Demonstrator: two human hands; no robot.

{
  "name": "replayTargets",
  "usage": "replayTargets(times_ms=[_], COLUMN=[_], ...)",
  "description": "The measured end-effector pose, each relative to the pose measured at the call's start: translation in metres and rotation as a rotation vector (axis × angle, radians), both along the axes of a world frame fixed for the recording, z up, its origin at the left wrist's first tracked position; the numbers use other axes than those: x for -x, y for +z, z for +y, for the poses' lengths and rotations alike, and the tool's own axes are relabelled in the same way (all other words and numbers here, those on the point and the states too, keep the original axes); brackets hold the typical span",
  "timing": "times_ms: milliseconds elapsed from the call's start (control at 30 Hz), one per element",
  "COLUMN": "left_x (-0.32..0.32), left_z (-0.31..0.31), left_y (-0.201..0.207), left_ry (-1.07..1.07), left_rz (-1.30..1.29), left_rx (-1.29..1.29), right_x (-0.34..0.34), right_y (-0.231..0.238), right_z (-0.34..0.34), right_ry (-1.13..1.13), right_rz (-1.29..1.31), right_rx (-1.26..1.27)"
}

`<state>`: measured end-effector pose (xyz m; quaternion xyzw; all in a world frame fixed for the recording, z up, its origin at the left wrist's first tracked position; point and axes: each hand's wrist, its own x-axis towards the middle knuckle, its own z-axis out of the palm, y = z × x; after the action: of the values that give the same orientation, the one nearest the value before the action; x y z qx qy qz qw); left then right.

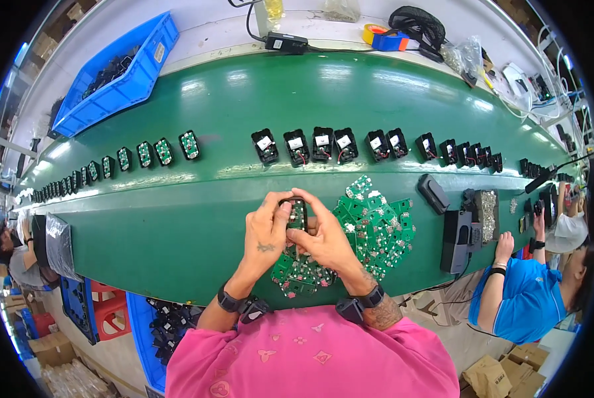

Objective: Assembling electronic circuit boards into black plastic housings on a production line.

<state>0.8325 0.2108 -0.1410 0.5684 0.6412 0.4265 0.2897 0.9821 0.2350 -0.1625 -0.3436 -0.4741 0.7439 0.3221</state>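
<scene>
Both hands hold a small black plastic casing with a green circuit board (297,213) in its opening, just above the green bench. My left hand (265,232) grips its left side, with the thumb on the board's face. My right hand (329,240) wraps the right side, its thumb pressing near the lower end. Close by the right hand lies a loose pile of bare green circuit boards (380,229), and part of it reaches under my wrists. Beyond my hands stand black casings (322,144) holding white-topped blocks, several with red wires showing.
A row of black casings with green boards (163,151) runs along the left. At the far left sits a blue crate (118,83) of black parts; another blue crate (141,331) is below the bench edge. A dark grey box-shaped device (455,242) stands right, near a co-worker in blue (526,295).
</scene>
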Motion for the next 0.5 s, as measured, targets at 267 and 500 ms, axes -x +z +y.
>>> replayTargets(times_ms=[267, 500], left_x=[0.016, 0.004], left_z=[0.018, 0.013], left_y=[-0.017, -0.022], left_ry=[0.126, 0.058], left_rz=[-0.926, -1.006], left_rx=[0.489, 0.522], right_x=[-0.012, -0.010], right_y=[0.012, 0.012], right_z=[0.010, 0.010], right_ry=[0.059, -0.038], right_rz=[0.077, -0.153], right_rx=[-0.083, -0.302])
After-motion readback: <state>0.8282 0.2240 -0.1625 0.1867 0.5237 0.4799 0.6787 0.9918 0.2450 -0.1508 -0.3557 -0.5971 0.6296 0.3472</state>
